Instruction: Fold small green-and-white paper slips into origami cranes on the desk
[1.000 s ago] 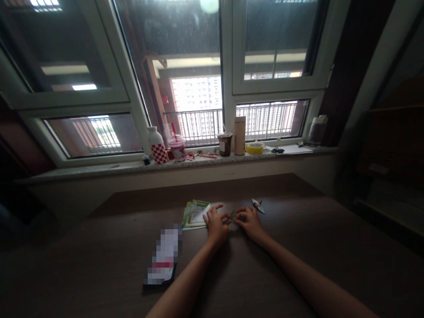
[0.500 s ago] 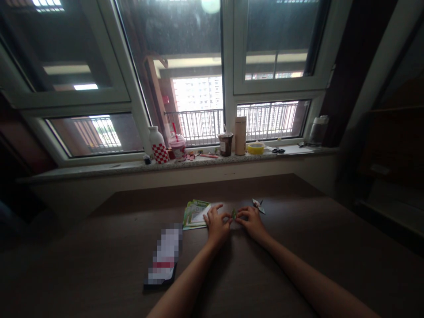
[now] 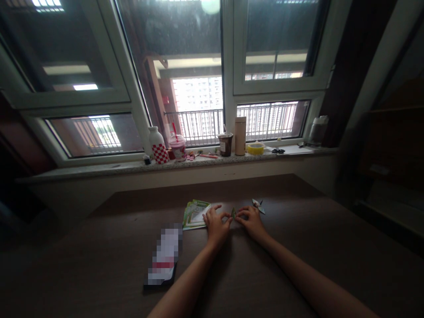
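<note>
Between my two hands, just above the table, is a small piece of folded green paper (image 3: 233, 213). My left hand (image 3: 218, 225) pinches its left side between thumb and forefinger, the other fingers bent outward. From the right, my right hand (image 3: 252, 222) grips the paper's other side with its fingertips. Beyond the right hand lies a folded paper crane (image 3: 258, 206), pale with dark patches. A stack of green and white printed paper sheets (image 3: 195, 216) lies left of my left hand, whose outer fingers overlap its right edge.
A phone-like object (image 3: 162, 258) with a blurred-out face lies on the brown table (image 3: 99, 247), left of my left forearm. Along the windowsill stand a checkered bottle (image 3: 159, 145), a pink drink cup (image 3: 178, 148), a brown cup (image 3: 225, 145), a tan flask (image 3: 240, 136), yellow tape (image 3: 255, 149) and scissors (image 3: 278, 151).
Hardly anything differs. The folded paper has turned or tilted slightly between my fingertips, while both hands stay in nearly the same place.
</note>
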A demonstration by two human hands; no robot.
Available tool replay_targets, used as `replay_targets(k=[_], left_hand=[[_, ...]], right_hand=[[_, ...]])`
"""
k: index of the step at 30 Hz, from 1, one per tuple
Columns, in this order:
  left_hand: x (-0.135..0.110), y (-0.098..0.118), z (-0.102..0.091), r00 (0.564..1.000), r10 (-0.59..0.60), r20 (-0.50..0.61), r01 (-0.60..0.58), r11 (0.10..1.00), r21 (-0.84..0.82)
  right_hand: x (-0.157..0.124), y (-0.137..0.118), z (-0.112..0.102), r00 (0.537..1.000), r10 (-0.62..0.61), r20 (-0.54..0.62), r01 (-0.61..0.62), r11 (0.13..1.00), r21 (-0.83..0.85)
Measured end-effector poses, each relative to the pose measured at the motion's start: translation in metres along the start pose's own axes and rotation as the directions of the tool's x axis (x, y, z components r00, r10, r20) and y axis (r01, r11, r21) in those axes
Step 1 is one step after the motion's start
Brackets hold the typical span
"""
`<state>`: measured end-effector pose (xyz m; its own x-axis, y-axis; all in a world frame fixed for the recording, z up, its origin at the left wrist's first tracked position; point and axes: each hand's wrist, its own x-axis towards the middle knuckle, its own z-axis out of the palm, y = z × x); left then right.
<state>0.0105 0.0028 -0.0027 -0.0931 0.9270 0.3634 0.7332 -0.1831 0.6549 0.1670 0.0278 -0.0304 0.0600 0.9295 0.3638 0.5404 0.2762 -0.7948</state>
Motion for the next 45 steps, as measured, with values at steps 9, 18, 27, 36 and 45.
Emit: replay_targets(k=[9, 18, 27, 36, 45], left_hand=[[0.0003, -0.0004, 0.0007, 1.0, 0.019, 0.017, -0.019, 1.0, 0.005], [0.0004, -0.0022, 0.0008, 0.999, 0.05, 0.02, -0.05, 0.999, 0.0], [0.0001, -0.0012, -0.0011, 0.999, 0.044, -0.016, -0.045, 0.998, -0.039], [0.0004, -0.0031, 0.0011, 0.998, 0.055, -0.031, -0.057, 0.998, -0.039], [0.0013, -0.0032, 0.0016, 0.999, 0.043, -0.004, -0.044, 0.998, -0.041]], right_hand=[[-0.001, 0.0019, -0.0001, 0.999, -0.032, 0.003, 0.032, 0.999, 0.011], [-0.0017, 0.0025, 0.0029, 0.999, -0.023, 0.048, 0.022, 0.999, 0.03], [-0.0005, 0.0026, 0.0012, 1.0, -0.016, -0.01, 0.016, 1.0, -0.005], [0.0002, 0.0028, 0.0002, 1.0, -0.026, -0.003, 0.027, 0.999, 0.039], [-0.0008, 0.0024, -0.0009, 0.999, -0.045, 0.016, 0.045, 0.999, 0.021]])
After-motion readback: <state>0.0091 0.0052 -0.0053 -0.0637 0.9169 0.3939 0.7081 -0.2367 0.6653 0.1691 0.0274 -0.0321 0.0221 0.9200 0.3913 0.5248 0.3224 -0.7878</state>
